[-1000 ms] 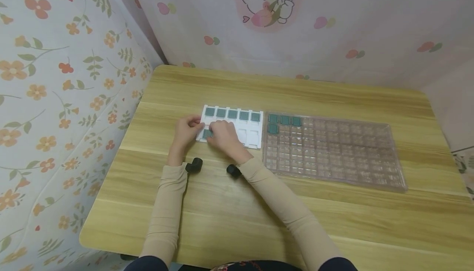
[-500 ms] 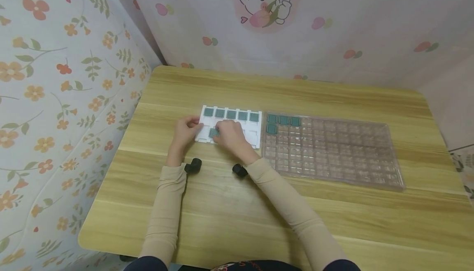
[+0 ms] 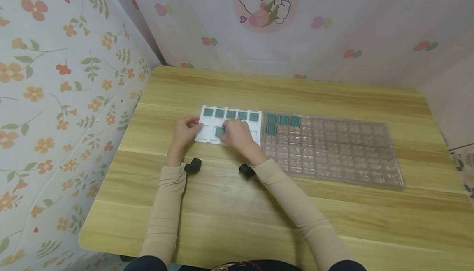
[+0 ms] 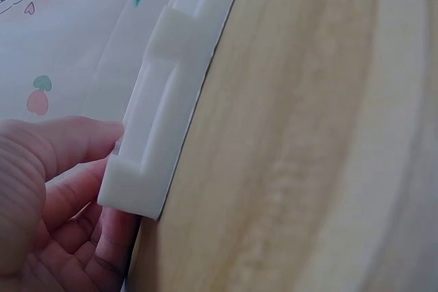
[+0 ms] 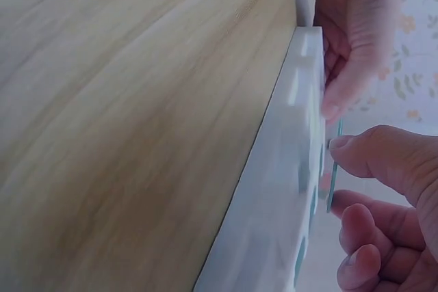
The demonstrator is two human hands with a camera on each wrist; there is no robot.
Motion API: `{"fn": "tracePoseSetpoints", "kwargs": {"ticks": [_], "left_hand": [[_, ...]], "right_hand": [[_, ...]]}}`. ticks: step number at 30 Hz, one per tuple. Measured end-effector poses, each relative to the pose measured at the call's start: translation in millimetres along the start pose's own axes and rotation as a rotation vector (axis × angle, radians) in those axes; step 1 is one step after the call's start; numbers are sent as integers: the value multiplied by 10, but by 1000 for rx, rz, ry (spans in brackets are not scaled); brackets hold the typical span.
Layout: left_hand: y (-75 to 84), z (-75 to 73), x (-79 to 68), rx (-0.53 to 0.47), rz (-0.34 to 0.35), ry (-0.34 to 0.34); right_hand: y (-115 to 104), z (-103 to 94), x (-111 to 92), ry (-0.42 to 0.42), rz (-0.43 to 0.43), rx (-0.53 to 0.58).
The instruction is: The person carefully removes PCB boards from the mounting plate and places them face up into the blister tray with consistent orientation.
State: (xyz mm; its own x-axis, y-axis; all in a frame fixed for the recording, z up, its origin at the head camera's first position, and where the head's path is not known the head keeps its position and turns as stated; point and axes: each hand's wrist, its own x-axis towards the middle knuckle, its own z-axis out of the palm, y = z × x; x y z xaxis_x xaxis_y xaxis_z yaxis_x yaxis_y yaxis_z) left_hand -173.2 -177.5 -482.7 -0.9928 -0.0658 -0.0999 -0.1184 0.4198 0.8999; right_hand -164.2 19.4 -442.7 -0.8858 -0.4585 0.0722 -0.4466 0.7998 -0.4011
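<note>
A white plastic tray [image 3: 207, 123] lies left of the middle of the table, with a back row of small square green circuit boards [image 3: 219, 113] in its pockets. My left hand [image 3: 186, 132] grips the tray's left end; in the left wrist view the thumb lies on the edge and the fingers curl beside and below it. Just above the tray's front row, my right hand [image 3: 240, 137] pinches one green circuit board [image 3: 220, 132] by its edges. The right wrist view shows this board [image 5: 335, 172] edge-on between thumb and fingers, apart from the tray. My right hand hides part of the front row.
A clear plastic tray [image 3: 333, 151] with a grid of pockets lies right of the white tray. Several green boards [image 3: 283, 119] sit in its back left corner. Black wrist cameras [image 3: 193, 165] stick out from both wrists. A patterned curtain [image 3: 333, 24] hangs behind the wooden table [image 3: 218, 217].
My right hand has moved right along the white tray's front row, carrying the green circuit board away from the left pocket. The left hand keeps its grip on the tray.
</note>
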Motion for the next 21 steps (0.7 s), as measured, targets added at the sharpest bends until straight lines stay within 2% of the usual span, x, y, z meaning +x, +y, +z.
{"fn": "tracePoseSetpoints", "kwargs": {"ticks": [14, 21], "left_hand": [[6, -6, 1, 8, -14, -4], [-4, -2, 10, 18, 1, 1]], "right_hand": [[172, -125, -105, 21, 26, -2], [260, -162, -125, 31, 47, -12]]}}
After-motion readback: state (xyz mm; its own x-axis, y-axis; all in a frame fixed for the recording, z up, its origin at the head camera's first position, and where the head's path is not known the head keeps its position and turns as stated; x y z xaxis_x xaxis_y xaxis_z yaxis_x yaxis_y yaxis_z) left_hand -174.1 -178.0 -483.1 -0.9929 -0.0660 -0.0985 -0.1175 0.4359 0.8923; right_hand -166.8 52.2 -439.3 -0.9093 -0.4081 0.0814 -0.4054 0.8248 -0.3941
